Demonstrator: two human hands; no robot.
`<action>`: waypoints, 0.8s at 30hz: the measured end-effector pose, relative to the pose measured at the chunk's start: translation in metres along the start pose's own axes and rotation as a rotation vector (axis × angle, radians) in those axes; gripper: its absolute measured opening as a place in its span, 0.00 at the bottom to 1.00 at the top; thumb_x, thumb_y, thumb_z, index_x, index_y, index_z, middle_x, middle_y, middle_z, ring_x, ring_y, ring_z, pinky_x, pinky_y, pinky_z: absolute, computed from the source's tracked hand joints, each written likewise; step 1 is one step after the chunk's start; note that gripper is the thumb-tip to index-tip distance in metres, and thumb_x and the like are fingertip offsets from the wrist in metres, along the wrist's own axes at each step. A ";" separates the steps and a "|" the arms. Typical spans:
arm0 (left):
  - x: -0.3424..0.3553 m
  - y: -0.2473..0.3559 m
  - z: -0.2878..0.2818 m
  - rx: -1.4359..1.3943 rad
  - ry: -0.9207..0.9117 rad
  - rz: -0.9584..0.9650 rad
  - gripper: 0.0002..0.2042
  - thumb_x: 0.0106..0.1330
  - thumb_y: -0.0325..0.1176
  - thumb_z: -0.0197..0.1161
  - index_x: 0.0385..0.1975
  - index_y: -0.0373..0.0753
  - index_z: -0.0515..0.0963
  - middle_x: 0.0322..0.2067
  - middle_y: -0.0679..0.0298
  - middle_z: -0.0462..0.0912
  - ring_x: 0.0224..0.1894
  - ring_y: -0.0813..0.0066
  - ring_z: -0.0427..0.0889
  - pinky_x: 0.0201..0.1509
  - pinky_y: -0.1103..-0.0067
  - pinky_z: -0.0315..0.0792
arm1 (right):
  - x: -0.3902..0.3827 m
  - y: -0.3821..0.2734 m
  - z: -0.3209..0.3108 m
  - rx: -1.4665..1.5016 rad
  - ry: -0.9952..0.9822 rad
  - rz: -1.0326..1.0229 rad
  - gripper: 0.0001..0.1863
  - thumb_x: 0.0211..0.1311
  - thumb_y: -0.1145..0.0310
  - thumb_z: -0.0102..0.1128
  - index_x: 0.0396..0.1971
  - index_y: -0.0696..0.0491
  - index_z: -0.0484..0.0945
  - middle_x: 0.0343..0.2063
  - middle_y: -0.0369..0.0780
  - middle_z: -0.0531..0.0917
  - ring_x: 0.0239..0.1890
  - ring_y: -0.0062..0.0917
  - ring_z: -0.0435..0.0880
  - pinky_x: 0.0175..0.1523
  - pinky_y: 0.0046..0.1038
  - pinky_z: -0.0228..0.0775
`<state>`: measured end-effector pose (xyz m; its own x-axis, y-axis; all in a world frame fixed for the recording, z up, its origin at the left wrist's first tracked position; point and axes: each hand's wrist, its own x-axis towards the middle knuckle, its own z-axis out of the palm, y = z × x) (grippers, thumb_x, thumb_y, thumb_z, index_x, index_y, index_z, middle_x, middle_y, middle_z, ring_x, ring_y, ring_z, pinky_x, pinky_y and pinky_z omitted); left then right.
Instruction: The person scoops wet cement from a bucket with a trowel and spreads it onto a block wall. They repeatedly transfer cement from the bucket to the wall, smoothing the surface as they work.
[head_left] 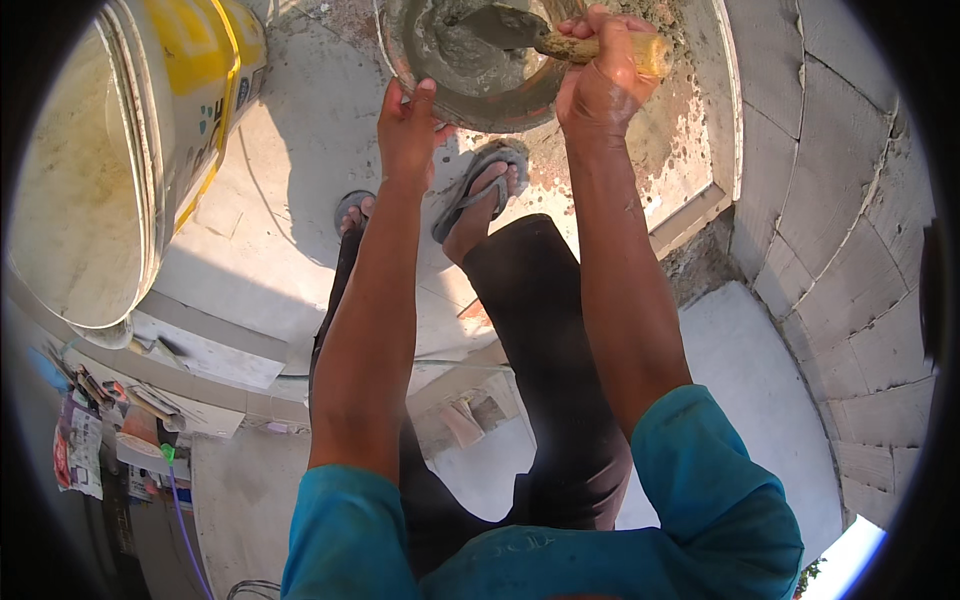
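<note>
At the top of the head view is a round bowl (525, 115) of wet grey mortar (445, 65). My left hand (408, 130) is closed on its near left rim, fingertips over the edge. In my right hand (602, 85) is the wooden handle of a trowel (652, 55), my fingers wrapped round it above the bowl's right side. The trowel's blade points left and lies in the mortar, its surface smeared with it. The bowl's far side is cut off by the top of the picture.
A large white and yellow bucket (200, 120) lies at the left. Grey block wall (840, 170) curves along the right. My sandalled foot (485, 190) stands just below the bowl. Splashed mortar marks the floor on the bowl's right. Bags and tools (80, 440) sit at the lower left.
</note>
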<state>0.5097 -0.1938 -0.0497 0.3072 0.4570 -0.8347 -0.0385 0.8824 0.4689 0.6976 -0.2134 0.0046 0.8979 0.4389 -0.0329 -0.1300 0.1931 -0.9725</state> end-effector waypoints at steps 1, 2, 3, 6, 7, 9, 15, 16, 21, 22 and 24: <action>-0.001 -0.001 -0.001 0.006 0.007 0.013 0.24 0.75 0.37 0.60 0.68 0.47 0.64 0.44 0.67 0.80 0.45 0.76 0.81 0.50 0.64 0.81 | -0.001 -0.029 0.005 -0.058 0.069 -0.054 0.10 0.59 0.70 0.68 0.33 0.59 0.75 0.25 0.40 0.81 0.30 0.27 0.83 0.41 0.35 0.79; -0.007 -0.002 0.000 0.010 0.017 0.030 0.27 0.75 0.36 0.59 0.71 0.48 0.61 0.44 0.67 0.80 0.45 0.76 0.81 0.50 0.64 0.81 | -0.001 -0.048 0.015 -0.102 0.192 -0.053 0.10 0.59 0.71 0.67 0.33 0.58 0.75 0.24 0.39 0.80 0.30 0.26 0.82 0.40 0.34 0.78; -0.008 -0.002 0.002 0.015 0.022 0.055 0.29 0.75 0.35 0.59 0.74 0.48 0.58 0.44 0.66 0.80 0.46 0.76 0.81 0.50 0.65 0.81 | 0.001 -0.063 0.025 -0.139 0.315 -0.059 0.09 0.59 0.73 0.66 0.33 0.58 0.74 0.23 0.39 0.78 0.29 0.24 0.80 0.39 0.32 0.77; -0.011 -0.006 0.004 0.086 0.070 0.024 0.33 0.76 0.31 0.57 0.77 0.51 0.50 0.44 0.66 0.79 0.45 0.76 0.81 0.49 0.68 0.82 | 0.020 -0.048 0.042 -0.110 0.487 -0.100 0.08 0.59 0.78 0.63 0.28 0.56 0.71 0.23 0.38 0.78 0.27 0.23 0.79 0.38 0.31 0.75; -0.009 -0.003 0.005 0.108 0.023 0.026 0.32 0.76 0.31 0.57 0.76 0.50 0.52 0.48 0.64 0.78 0.47 0.73 0.81 0.52 0.66 0.81 | 0.033 -0.024 0.043 -0.094 0.419 -0.137 0.06 0.58 0.78 0.62 0.30 0.56 0.72 0.22 0.38 0.78 0.23 0.22 0.77 0.33 0.29 0.74; -0.008 0.001 0.006 0.165 -0.049 0.013 0.29 0.76 0.33 0.56 0.74 0.48 0.55 0.56 0.61 0.76 0.51 0.65 0.81 0.58 0.62 0.79 | 0.055 0.012 0.037 0.002 0.297 -0.140 0.05 0.56 0.78 0.61 0.30 0.56 0.74 0.21 0.38 0.79 0.20 0.21 0.75 0.28 0.26 0.72; -0.008 -0.010 0.021 0.017 0.037 0.105 0.29 0.75 0.27 0.54 0.73 0.54 0.56 0.46 0.65 0.79 0.43 0.74 0.83 0.44 0.71 0.83 | 0.037 0.068 0.049 -0.165 -0.246 0.004 0.08 0.51 0.74 0.67 0.20 0.54 0.75 0.19 0.33 0.80 0.22 0.17 0.76 0.29 0.22 0.69; -0.003 -0.006 0.022 0.050 0.017 0.117 0.28 0.76 0.28 0.54 0.72 0.52 0.56 0.49 0.62 0.79 0.46 0.71 0.82 0.47 0.69 0.83 | 0.042 0.085 0.059 -0.317 -0.403 -0.045 0.09 0.49 0.70 0.70 0.19 0.54 0.77 0.18 0.32 0.79 0.20 0.15 0.75 0.29 0.21 0.68; 0.003 -0.004 0.022 0.116 -0.048 0.087 0.26 0.76 0.31 0.53 0.71 0.49 0.53 0.56 0.55 0.75 0.52 0.62 0.82 0.49 0.65 0.83 | 0.043 0.051 0.038 -0.324 -0.797 0.142 0.10 0.53 0.74 0.66 0.20 0.54 0.73 0.15 0.32 0.75 0.19 0.15 0.72 0.25 0.22 0.62; 0.009 -0.002 0.024 0.117 -0.060 0.082 0.26 0.76 0.31 0.52 0.71 0.49 0.52 0.57 0.54 0.74 0.52 0.62 0.82 0.48 0.65 0.83 | 0.037 0.047 0.033 -0.321 -0.827 0.094 0.10 0.53 0.75 0.66 0.20 0.54 0.72 0.16 0.32 0.75 0.19 0.15 0.73 0.25 0.23 0.63; 0.008 0.001 0.019 0.117 -0.069 0.051 0.27 0.77 0.31 0.52 0.71 0.48 0.51 0.59 0.53 0.73 0.51 0.61 0.83 0.47 0.65 0.84 | 0.016 0.042 0.024 -0.315 -0.890 0.023 0.10 0.53 0.76 0.65 0.19 0.53 0.72 0.16 0.32 0.75 0.19 0.16 0.73 0.25 0.23 0.63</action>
<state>0.5300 -0.1912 -0.0504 0.3729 0.4882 -0.7891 0.0544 0.8374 0.5438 0.6958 -0.1768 -0.0316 0.2288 0.9734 0.0082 0.0929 -0.0134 -0.9956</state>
